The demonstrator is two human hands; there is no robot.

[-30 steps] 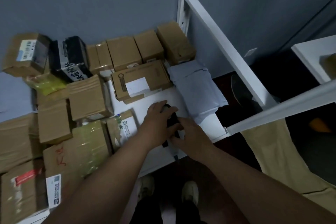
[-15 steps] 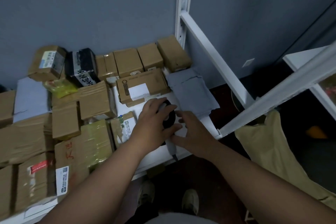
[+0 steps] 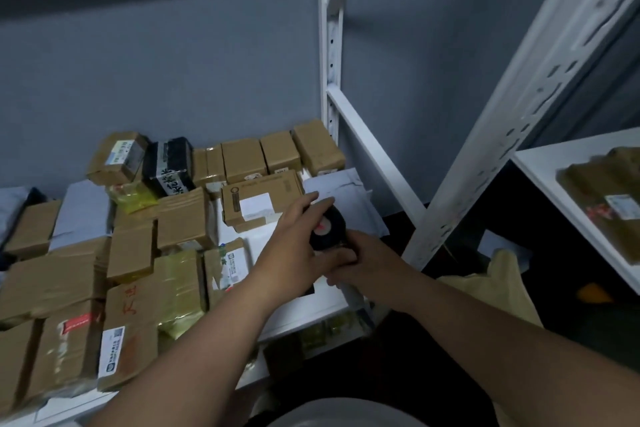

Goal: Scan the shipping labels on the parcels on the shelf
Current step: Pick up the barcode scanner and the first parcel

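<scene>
A black scanner (image 3: 327, 229) was held above the front right part of the shelf (image 3: 301, 314), gripped by both hands. The left hand (image 3: 294, 246) was curled round its left side, with the fingers (image 3: 311, 199) extended over the top toward 12 o'clock. The right hand (image 3: 360, 262) was closed round the lower part of the scanner from 4 o'clock; the handle was largely hidden under it. A red mark was visible on the scanner's top face; its nature could not be determined.

Parcels were found across the shelf from 9 o'clock to 12 o'clock of the hands. A flat box (image 3: 261, 199) bearing a white label (image 3: 256, 205) lay just beyond the scanner at 11 o'clock. A grey mailer (image 3: 349, 191) lay at 1 o'clock, partly under the scanner in the view. A row of small brown boxes (image 3: 263, 158) stood against the wall behind these. A black box (image 3: 169, 166) with white lettering stood at 10 o'clock, beside a tilted box (image 3: 117, 156) with a pale label. A yellow bag (image 3: 133, 196) lay in front of these two. A taped box (image 3: 124, 333) with red handwriting and a printed label lay at 8 o'clock, at the shelf's front edge. A small box (image 3: 227, 265) with a green-marked label lay just left of the left wrist.

A second shelf (image 3: 568, 191) at 3 o'clock carried one wrapped parcel (image 3: 606, 204).
</scene>
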